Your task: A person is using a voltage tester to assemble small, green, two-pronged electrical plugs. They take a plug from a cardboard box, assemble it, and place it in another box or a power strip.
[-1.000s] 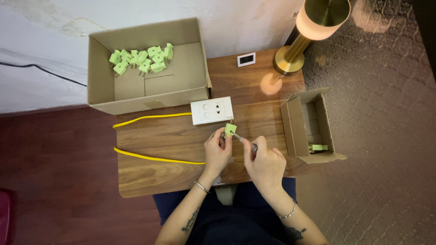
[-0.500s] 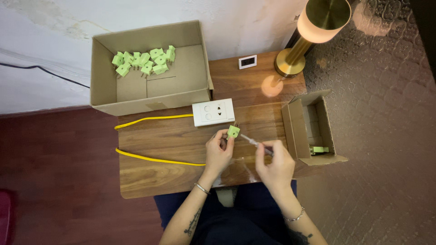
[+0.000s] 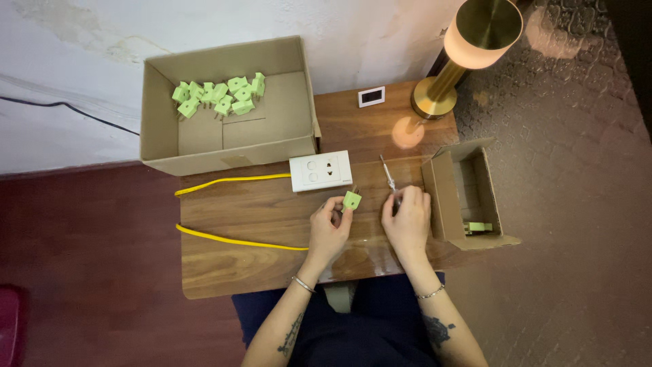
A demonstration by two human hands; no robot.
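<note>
My left hand (image 3: pixel 329 228) holds a small light-green plug adapter (image 3: pixel 352 200) between its fingertips, just below the white socket strip (image 3: pixel 320 170). My right hand (image 3: pixel 407 216) grips a thin screwdriver (image 3: pixel 388 172) whose tip points up and away from me, apart from the adapter. Both hands hover over the wooden table (image 3: pixel 258 217), a hand's width from each other.
A large cardboard box (image 3: pixel 163 146) with several green adapters (image 3: pixel 221 95) stands at the back left. A small cardboard box (image 3: pixel 445 197) at the right holds one green adapter (image 3: pixel 479 227). A yellow cable (image 3: pixel 231 234) runs from the socket strip. A brass lamp (image 3: pixel 468 47) stands back right.
My right hand has drawn away from the adapter toward the right and turned the screwdriver upright. My left hand keeps the adapter in about the same place.
</note>
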